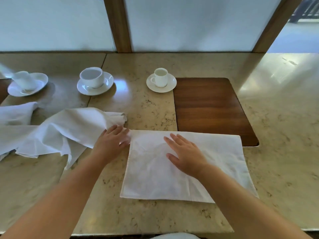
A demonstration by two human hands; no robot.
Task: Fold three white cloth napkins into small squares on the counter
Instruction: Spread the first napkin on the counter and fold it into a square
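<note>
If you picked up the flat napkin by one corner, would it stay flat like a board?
Probably not. The flat napkin is thin cloth with soft wrinkles, so it would likely droop. The rumpled napkin beside it already sags in loose folds. It looks light, and may slide on the shiny counter.

No text, label, brand, number or sign can be read on anything in view; every surface is plain and unmarked.
</note>
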